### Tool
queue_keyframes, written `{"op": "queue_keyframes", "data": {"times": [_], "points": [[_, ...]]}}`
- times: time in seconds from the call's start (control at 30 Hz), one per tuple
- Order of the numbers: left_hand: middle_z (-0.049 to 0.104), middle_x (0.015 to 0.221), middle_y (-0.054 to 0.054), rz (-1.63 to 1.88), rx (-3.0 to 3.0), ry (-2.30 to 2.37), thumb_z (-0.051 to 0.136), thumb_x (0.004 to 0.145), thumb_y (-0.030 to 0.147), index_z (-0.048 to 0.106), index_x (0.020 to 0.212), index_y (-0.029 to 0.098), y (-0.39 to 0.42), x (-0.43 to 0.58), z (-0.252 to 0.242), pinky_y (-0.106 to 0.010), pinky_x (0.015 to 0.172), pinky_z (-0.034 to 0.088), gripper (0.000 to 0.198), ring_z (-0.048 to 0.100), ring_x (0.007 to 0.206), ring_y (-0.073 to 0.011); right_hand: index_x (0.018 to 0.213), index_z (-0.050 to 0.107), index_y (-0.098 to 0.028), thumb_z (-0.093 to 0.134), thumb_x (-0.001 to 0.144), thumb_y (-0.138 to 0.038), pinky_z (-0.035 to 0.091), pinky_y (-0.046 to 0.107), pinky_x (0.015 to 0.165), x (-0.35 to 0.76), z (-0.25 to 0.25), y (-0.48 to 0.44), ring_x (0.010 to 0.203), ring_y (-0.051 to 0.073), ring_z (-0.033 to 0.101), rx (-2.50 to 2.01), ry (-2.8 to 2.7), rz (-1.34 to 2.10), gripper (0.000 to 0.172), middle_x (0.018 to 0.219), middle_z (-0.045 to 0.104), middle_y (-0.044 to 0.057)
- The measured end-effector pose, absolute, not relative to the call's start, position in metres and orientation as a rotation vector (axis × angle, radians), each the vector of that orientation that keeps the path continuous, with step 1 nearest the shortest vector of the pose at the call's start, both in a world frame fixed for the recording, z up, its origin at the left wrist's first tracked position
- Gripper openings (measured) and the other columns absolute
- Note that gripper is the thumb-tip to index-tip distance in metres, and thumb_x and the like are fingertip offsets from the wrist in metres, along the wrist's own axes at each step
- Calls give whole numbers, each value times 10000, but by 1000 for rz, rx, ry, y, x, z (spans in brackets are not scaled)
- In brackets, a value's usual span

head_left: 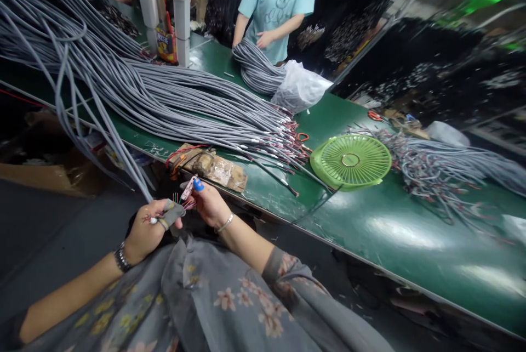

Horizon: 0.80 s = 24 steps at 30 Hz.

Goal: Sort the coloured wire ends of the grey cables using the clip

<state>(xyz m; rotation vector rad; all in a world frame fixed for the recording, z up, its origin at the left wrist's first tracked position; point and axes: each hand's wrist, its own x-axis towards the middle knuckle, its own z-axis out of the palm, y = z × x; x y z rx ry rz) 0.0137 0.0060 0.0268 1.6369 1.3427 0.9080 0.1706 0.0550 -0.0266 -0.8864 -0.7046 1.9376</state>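
My left hand, with grey wrapping on its fingers, is closed around the ends of grey cables that hang down from the table. Thin coloured wires fan out from the cable end, between my two hands. My right hand wears a blue finger cover and pinches at these wires. By its fingertips is a small pale piece with dark marks, too small to name. Both hands are close together in front of my body, just off the table's near edge.
A large bundle of grey cables lies along the green table. A taped wooden block sits at the near edge; a green fan is to its right. More cables lie beyond. Across the table, a co-worker handles coiled cables.
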Motion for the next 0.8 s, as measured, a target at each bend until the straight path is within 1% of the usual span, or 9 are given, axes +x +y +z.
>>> {"op": "queue_keyframes", "data": {"times": [0.1, 0.23, 0.3, 0.37, 0.43, 0.5, 0.6, 0.7, 0.8], "points": [[696, 547, -20, 910, 1613, 1356, 560, 812, 444, 649, 531, 221, 7, 14, 24, -269, 563, 478, 370, 607, 535, -174, 757, 647, -153, 817, 652, -645, 415, 225, 529, 166, -26, 53, 522, 77, 460, -886, -690, 1858, 530, 612, 585, -29], [698, 545, -23, 914, 1605, 1357, 559, 798, 437, 651, 529, 222, 7, 12, 22, -278, 574, 480, 356, 617, 537, -179, 847, 671, -162, 798, 665, -653, 416, 232, 532, 165, -27, 54, 550, 95, 497, -842, -716, 1952, 539, 646, 594, -21], [701, 548, -24, 920, 1612, 1350, 558, 795, 422, 654, 530, 223, 7, 12, 22, -279, 577, 483, 345, 621, 537, -179, 788, 651, -168, 812, 634, -656, 412, 240, 536, 165, -29, 55, 543, 99, 489, -858, -747, 1922, 536, 630, 585, -22], [703, 550, -23, 919, 1624, 1342, 557, 796, 406, 653, 529, 225, 7, 12, 22, -278, 573, 483, 337, 621, 538, -179, 689, 603, -180, 825, 596, -668, 395, 245, 532, 163, -31, 56, 521, 94, 454, -941, -786, 1771, 545, 584, 560, -31], [706, 551, -20, 916, 1635, 1339, 556, 799, 393, 653, 533, 227, 8, 12, 22, -277, 574, 486, 328, 623, 540, -179, 631, 576, -189, 780, 619, -716, 382, 250, 530, 162, -34, 56, 505, 93, 424, -1032, -835, 1602, 565, 551, 543, -35], [706, 547, -16, 909, 1639, 1330, 553, 800, 382, 651, 536, 227, 8, 13, 21, -275, 575, 486, 322, 626, 539, -178, 627, 592, -191, 691, 693, -762, 386, 254, 540, 161, -34, 57, 514, 101, 432, -1062, -869, 1541, 583, 550, 547, -27], [699, 536, -14, 912, 1641, 1319, 545, 799, 367, 645, 524, 225, 9, 14, 19, -268, 562, 477, 325, 626, 529, -172, 701, 646, -184, 610, 776, -771, 412, 259, 561, 159, -32, 58, 552, 119, 478, -994, -794, 1704, 593, 594, 579, -5], [701, 539, -9, 924, 1658, 1319, 544, 789, 339, 653, 527, 222, 9, 14, 17, -262, 561, 468, 308, 624, 526, -165, 760, 668, -167, 647, 787, -737, 450, 269, 580, 157, -30, 61, 576, 131, 515, -903, -628, 1909, 570, 627, 596, 8], [700, 538, -1, 924, 1661, 1309, 540, 783, 322, 657, 538, 222, 9, 14, 15, -259, 550, 457, 289, 617, 519, -160, 777, 672, -160, 701, 789, -680, 468, 264, 593, 154, -30, 63, 580, 128, 537, -871, -513, 1909, 521, 630, 602, 5]]}}
